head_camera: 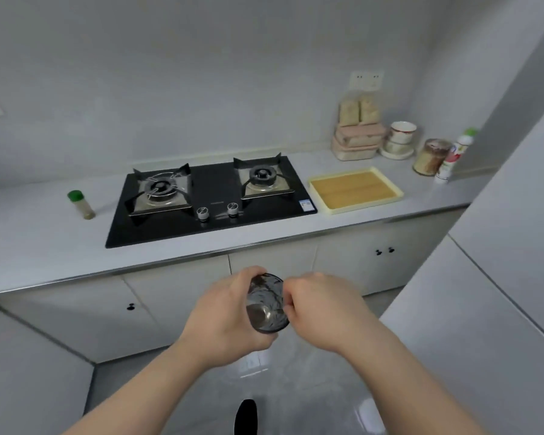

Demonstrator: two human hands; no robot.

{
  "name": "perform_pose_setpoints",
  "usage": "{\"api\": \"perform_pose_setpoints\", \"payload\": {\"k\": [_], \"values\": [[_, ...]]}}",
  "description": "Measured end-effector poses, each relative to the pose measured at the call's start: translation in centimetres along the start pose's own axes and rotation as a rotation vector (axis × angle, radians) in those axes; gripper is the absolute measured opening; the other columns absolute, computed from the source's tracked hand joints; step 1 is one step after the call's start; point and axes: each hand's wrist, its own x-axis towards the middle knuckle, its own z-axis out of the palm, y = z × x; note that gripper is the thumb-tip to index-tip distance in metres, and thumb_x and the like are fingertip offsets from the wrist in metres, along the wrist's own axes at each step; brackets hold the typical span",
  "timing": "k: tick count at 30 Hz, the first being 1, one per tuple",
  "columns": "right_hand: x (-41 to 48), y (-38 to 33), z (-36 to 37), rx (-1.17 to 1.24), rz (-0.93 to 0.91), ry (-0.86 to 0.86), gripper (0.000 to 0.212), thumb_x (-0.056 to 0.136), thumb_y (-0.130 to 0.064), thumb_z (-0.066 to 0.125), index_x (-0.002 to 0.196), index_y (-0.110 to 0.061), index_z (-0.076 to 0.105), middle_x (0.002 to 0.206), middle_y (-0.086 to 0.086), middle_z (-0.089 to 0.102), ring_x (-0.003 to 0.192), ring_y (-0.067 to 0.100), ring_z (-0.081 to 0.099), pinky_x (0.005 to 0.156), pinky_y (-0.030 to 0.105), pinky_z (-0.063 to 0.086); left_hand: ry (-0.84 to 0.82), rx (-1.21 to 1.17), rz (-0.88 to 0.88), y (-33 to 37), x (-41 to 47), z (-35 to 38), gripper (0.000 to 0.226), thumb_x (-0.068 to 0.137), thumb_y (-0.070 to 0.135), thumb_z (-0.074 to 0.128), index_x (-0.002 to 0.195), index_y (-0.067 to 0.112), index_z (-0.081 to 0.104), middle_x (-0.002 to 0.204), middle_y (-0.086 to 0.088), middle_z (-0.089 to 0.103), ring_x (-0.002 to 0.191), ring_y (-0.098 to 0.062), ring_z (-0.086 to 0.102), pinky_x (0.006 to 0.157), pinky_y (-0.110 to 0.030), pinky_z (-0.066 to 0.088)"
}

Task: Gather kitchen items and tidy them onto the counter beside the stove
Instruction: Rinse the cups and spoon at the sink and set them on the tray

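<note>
Out in front of the cabinets, below the counter (44, 246) edge, both hands are meeting at a dark glass tumbler (266, 304).
The left hand (230, 315) is wrapping its fingers round the tumbler and holding it tilted in the air, well short of the gas stove (212, 196). The right hand (321, 312) is curling against the tumbler's right side, though whether it is actually pinching cannot be told. A yellow tray (358, 206) is lying right of the stove, and a green-capped spice bottle (81, 205) is standing on its left.

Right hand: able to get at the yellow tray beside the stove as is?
Likely yes, once it lets go: the right hand seems to pinch the dark glass that the left hand grips, but nothing stands between it and the yellow tray.
</note>
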Motion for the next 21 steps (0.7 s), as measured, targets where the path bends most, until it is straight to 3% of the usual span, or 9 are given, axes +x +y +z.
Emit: {"api": "perform_pose_setpoints", "payload": {"k": [6,14,18,21], "values": [[3.5,10.8,-0.3,0.047,0.137,-0.018,0.014,0.093,-0.028,0.048,0.097,-0.025,0.061,0.095,0.003,0.064,0.088,0.029,0.062,0.070,0.036,0.053,-0.101,-0.030,0.126,3.4,11.3,5.2,0.090,0.054,0.059,0.077,0.132,0.041,0.036,0.114,0.023,0.058,0.104,0.000,0.057,0.087,-0.019,0.046],[14.5,24.2,-1.9,0.267,0.337,0.149,0.020,0.090,-0.040,0.058,0.110,-0.035,0.058,0.096,-0.007,0.070,0.096,0.018,0.061,0.078,0.035,0.054,-0.132,-0.147,0.162,5.2,30.1,9.2,0.095,0.053,0.053,0.084,0.135,0.037,0.038,0.115,0.020,0.057,0.103,-0.001,0.057,0.086,-0.017,0.045],[18.6,30.0,-3.5,0.626,0.472,0.221,0.018,0.087,-0.044,0.065,0.103,-0.036,0.063,0.080,-0.014,0.072,0.077,0.003,0.066,0.068,0.029,0.054,-0.136,-0.182,0.170,6.3,37.9,10.2,0.095,0.054,0.053,0.086,0.134,0.036,0.039,0.113,0.021,0.057,0.101,-0.001,0.057,0.086,-0.016,0.046],[21.3,33.8,-3.9,0.985,0.567,0.261,0.027,0.085,-0.044,0.070,0.110,-0.032,0.065,0.081,-0.008,0.076,0.069,0.006,0.071,0.066,0.027,0.052,-0.165,-0.239,0.113,6.5,42.8,12.0,0.096,0.052,0.051,0.088,0.133,0.036,0.039,0.114,0.018,0.058,0.102,-0.004,0.059,0.089,-0.021,0.049]]}}
